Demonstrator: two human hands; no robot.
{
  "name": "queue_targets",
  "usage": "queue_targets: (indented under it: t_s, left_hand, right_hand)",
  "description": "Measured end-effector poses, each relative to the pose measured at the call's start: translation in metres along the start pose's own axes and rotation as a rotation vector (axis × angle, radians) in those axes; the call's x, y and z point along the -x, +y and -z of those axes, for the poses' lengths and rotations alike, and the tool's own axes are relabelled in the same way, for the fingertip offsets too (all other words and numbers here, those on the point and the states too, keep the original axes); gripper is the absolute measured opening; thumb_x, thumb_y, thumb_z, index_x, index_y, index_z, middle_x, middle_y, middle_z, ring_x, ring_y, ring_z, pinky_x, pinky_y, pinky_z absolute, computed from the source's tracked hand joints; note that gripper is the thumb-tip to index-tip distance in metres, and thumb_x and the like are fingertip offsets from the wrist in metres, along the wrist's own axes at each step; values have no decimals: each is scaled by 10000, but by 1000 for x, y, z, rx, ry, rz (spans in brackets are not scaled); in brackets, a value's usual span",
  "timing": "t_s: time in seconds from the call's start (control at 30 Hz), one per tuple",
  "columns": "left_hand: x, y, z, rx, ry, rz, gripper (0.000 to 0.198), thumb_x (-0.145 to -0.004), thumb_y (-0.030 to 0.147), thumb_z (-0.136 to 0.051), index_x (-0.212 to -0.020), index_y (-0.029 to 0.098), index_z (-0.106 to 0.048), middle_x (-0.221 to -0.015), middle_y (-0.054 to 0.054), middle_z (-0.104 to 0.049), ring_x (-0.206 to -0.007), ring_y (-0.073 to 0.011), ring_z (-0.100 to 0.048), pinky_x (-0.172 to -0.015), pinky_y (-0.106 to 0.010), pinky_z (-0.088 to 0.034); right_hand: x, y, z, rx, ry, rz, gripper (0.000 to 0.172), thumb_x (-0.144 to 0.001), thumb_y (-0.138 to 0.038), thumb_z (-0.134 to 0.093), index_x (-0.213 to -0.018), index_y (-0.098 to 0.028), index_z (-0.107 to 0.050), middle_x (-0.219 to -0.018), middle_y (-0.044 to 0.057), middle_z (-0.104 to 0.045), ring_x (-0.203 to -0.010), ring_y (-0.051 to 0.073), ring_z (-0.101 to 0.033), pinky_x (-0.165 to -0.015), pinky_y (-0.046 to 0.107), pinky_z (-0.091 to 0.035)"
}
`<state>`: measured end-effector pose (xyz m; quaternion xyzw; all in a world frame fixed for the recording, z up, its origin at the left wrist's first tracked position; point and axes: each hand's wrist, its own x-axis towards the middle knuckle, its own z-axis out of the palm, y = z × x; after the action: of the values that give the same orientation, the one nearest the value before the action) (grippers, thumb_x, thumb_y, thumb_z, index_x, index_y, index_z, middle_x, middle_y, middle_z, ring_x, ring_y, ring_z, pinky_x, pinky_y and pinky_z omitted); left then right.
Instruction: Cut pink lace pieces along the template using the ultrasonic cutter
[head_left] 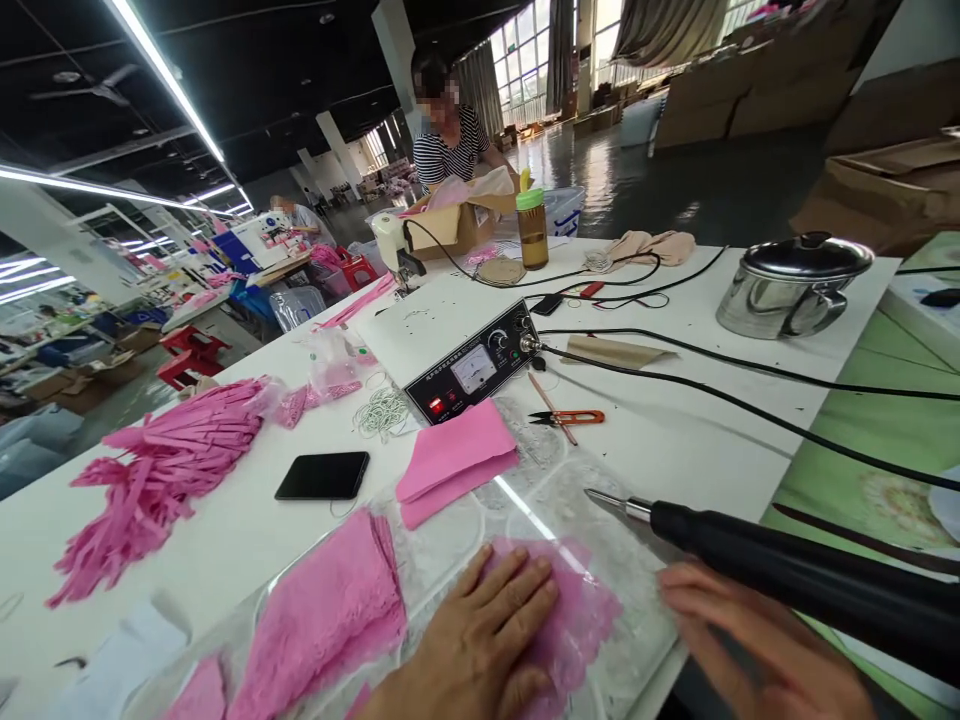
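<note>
My left hand (pixel 480 640) lies flat, fingers spread, on a pink lace piece (pixel 577 620) that sits on a clear glass plate (pixel 540 480). My right hand (pixel 757 650) is blurred, its fingers stretched out toward the left beside the lace, just below the black handle of a cutting tool (pixel 795 575). The tool's metal tip (pixel 604 497) points left over the plate. I see no grip on the handle. Another pink lace piece (pixel 322 610) lies left of my left hand, and folded pink fabric (pixel 454 460) lies beyond it.
A control box with a dial (pixel 476 365), orange snips (pixel 574 417), a black phone (pixel 322 476), a pile of pink strips (pixel 157 470), black cables (pixel 750 405), a steel pot (pixel 791 285) and a jar (pixel 532 228) are on the white table. A person in a striped top (pixel 450 150) works at the far end.
</note>
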<state>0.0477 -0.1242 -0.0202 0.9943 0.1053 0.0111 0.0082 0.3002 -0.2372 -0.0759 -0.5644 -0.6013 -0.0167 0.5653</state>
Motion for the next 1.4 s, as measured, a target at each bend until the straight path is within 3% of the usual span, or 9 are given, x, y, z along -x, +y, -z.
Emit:
queue_targets:
  t_s: [0.07, 0.13, 0.27, 0.37, 0.57, 0.77, 0.9, 1.03, 1.4]
  left_hand:
    - [0, -2, -2, -15, 15, -19, 612, -1001, 464, -410, -1497, 131, -273, -1514, -56, -359, -1437, -238, -266, -1198, -436, -197]
    - [0, -4, -2, -28, 31, -37, 624, -995, 495, -404, -1486, 123, -303, -1508, -49, -373, -1443, -237, -250, -1210, -430, -145]
    - [2, -6, 2, -25, 38, -85, 604, -994, 520, -388, -1464, 142, -355, -1494, -20, -408, -1457, -220, -211, -1218, -429, -24]
    - [1, -6, 11, -12, 25, -115, 541, -1002, 498, -388, -1432, 170, -411, -1475, 19, -436, -1446, -192, -251, -1214, -408, 29]
    - [-5, -7, 25, 11, 8, -160, 459, -1014, 456, -384, -1376, 192, -482, -1444, 39, -480, -1418, -166, -320, -1216, -396, 35]
    - [0, -8, 22, 35, 0, -193, 420, -1022, 428, -380, -1346, 197, -516, -1444, 55, -478, -1423, -169, -308, -1217, -395, 22]
    - [1, -10, 22, 63, 20, -223, 415, -1034, 424, -338, -1320, 202, -540, -1440, 56, -482, -1434, -165, -284, -1221, -391, -53]
    - [-7, -9, 28, 62, 9, -188, 450, -1032, 417, -345, -1389, 172, -468, -1454, 26, -467, -1425, -159, -305, -1220, -377, -39]
    - [-10, 4, 24, -44, 23, -167, 483, -1015, 484, -356, -1377, 193, -487, -1440, 24, -488, -1375, -176, -395, -1208, -417, 50]
  right_hand:
    - [-3, -7, -4, 44, -116, 246, 175, -873, -168, -591, -984, -228, -713, -931, 30, -755, -863, 203, -722, -830, 310, -607]
    - [-7, -10, -7, 92, -218, 368, 202, -893, -147, -552, -999, -205, -714, -952, 43, -753, -947, 203, -702, -907, 337, -575]
    - [-6, -4, -3, 181, -305, 387, 211, -906, -171, -563, -1060, -164, -707, -1021, 71, -742, -1023, 203, -677, -931, 294, -555]
    - [-2, 0, 3, 260, -340, 410, 256, -879, -229, -625, -1124, -199, -695, -1086, 36, -728, -1051, 208, -669, -958, 283, -537]
    - [-2, -2, 7, 257, -302, 378, 307, -847, -211, -644, -1151, -185, -677, -1046, 35, -738, -1018, 201, -683, -985, 272, -520]
    - [-3, -3, 4, 259, -361, 394, 236, -890, -219, -592, -1103, -200, -691, -1058, 38, -729, -991, 206, -688, -915, 282, -563]
    - [-4, -7, -5, 130, -252, 312, 189, -883, -114, -562, -1015, -155, -691, -948, 88, -728, -943, 207, -690, -854, 297, -587]
    - [-7, -12, -11, 7, -138, 267, 232, -827, -9, -547, -974, -130, -680, -876, 96, -709, -897, 207, -687, -810, 317, -596]
    - [-9, -12, -12, -26, -117, 257, 228, -813, -11, -549, -926, -159, -681, -870, 75, -714, -855, 201, -698, -776, 306, -603]
